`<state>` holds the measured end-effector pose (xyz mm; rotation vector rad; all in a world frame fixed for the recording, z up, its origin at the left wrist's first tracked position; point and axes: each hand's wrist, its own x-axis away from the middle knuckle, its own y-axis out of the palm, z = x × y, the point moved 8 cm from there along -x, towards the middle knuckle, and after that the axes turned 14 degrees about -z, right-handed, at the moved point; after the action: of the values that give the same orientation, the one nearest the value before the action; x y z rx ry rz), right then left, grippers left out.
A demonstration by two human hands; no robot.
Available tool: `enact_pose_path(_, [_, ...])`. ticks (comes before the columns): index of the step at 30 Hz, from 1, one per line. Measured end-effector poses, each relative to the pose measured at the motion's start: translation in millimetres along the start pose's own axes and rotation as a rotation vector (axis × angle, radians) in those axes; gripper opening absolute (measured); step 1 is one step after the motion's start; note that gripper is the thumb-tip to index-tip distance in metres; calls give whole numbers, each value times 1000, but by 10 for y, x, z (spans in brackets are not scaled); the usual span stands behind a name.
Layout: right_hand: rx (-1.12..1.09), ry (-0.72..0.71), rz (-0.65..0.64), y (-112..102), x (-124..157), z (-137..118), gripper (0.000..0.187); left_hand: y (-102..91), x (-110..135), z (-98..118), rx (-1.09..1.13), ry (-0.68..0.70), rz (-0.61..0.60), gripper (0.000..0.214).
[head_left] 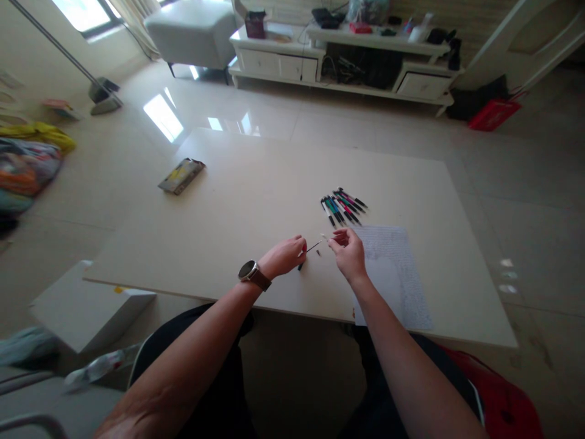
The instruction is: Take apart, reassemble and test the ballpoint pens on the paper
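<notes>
My left hand [286,256], with a watch on its wrist, is closed in a pinch on a thin pen refill [313,247] that points toward my right hand. A dark pen part [300,266] lies just under it. My right hand [348,250] is closed on a small white pen piece [324,237] at its fingertips. A tiny dark part [319,252] rests on the table [237,201] between the hands. Several pens [342,206] lie in a row just beyond my right hand.
A written sheet of paper [395,274] lies under my right forearm. A flat yellow-grey package [181,175] sits at the table's far left. White boxes [86,305] stand left of the table; a TV bench [342,58] is at the back and a red stool [503,402] by my right leg.
</notes>
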<state>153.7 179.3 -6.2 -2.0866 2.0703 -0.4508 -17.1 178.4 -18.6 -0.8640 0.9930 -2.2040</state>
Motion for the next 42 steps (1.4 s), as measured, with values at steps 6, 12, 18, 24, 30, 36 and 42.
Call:
enact_pose_path(6, [-81,11,-28,45,-22,74,24,15,23,36,-14,35,-7,10])
enact_pose_path(12, [-103,36,-70,118,-29,120,26,27,21,44,-14,37,-20,10])
enact_pose_path(18, [-85,37,-81,123,-31,90,24,27,20,52,0,29,-27,11])
enact_pose_path(24, [-124,39,-71,95,-38,94,26,26,27,48,-4,32,-24,12])
enact_pose_path(30, [-89,54,-97,143,-32,88,24,34,25,61,-1,48,-27,12])
enact_pose_path(36, [-97,63,-67,96,-38,76,23,30,29,56,7,51,-25,11])
enact_pose_path(42, [-123,89,-157,195,-13,75,25,25,29,80,3,66,-18,11])
